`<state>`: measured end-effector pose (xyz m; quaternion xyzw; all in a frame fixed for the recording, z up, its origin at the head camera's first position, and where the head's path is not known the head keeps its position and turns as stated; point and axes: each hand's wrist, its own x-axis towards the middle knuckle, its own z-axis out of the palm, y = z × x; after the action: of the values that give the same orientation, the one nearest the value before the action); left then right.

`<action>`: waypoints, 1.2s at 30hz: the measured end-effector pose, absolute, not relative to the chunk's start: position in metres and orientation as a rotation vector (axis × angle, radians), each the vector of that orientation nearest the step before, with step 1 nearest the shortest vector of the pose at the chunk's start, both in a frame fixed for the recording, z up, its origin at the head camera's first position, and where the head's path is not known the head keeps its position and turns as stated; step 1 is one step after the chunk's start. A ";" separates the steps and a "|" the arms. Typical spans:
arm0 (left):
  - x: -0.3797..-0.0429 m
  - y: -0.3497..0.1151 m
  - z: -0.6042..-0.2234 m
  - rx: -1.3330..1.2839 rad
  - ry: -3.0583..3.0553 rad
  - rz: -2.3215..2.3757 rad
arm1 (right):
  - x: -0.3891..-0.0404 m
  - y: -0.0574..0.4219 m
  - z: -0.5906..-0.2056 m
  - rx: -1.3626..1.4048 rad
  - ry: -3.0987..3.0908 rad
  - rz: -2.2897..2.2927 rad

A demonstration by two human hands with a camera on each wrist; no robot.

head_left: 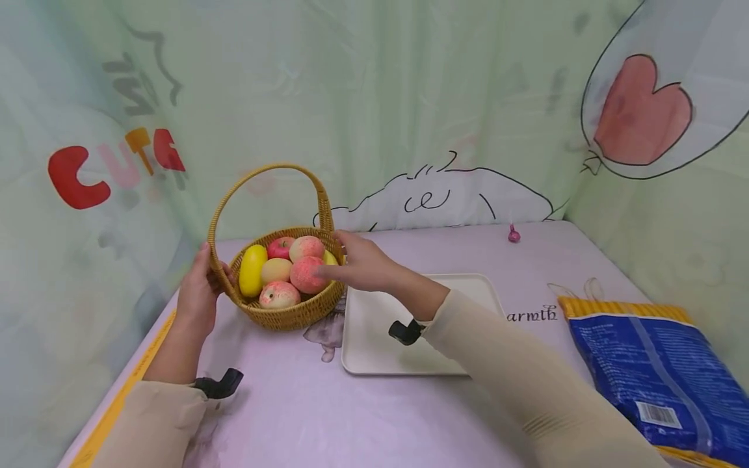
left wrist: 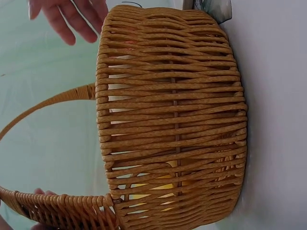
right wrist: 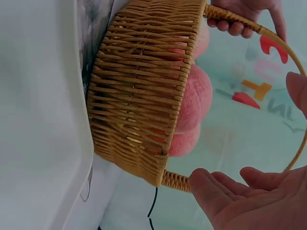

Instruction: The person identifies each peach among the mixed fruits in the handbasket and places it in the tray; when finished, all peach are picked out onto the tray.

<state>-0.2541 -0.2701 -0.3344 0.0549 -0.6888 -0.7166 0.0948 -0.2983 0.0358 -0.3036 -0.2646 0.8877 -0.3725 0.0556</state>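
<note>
A woven wicker basket with a tall arched handle stands at the back left of the table. Inside lie a long yellow fruit, a red apple, a tan round fruit and several pinkish peaches. My left hand grips the foot of the handle on the left, its fingers curled behind it. My right hand is at the opposite handle foot, thumb over the peaches; the right wrist view shows its fingers loosely extended beside the handle.
Right of the basket lies a white tray, partly under my right forearm. A blue and yellow packet occupies the right front of the table. Far back is a small purple onion-like item. Printed curtains enclose the table.
</note>
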 end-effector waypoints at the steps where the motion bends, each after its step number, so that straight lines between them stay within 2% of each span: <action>1: -0.254 -0.270 -0.335 0.170 -2.035 -2.131 | -0.300 0.031 -0.303 -0.810 2.705 -1.101; 17: -0.255 -0.268 -0.334 0.142 -2.027 -2.133 | -0.325 -0.010 -0.309 -0.793 2.702 -0.858; 29: -0.246 -0.274 -0.334 0.183 -2.067 -2.132 | -0.323 -0.037 -0.325 -0.722 2.788 -0.672; 36: -0.251 -0.271 -0.333 0.147 -2.039 -2.168 | -0.327 -0.034 -0.325 -0.692 2.813 -0.733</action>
<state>-0.2513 -0.2708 -0.3331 0.0491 -0.6820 -0.7252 0.0811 -0.3270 -0.0335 -0.3249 -0.2310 0.9386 -0.2445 0.0764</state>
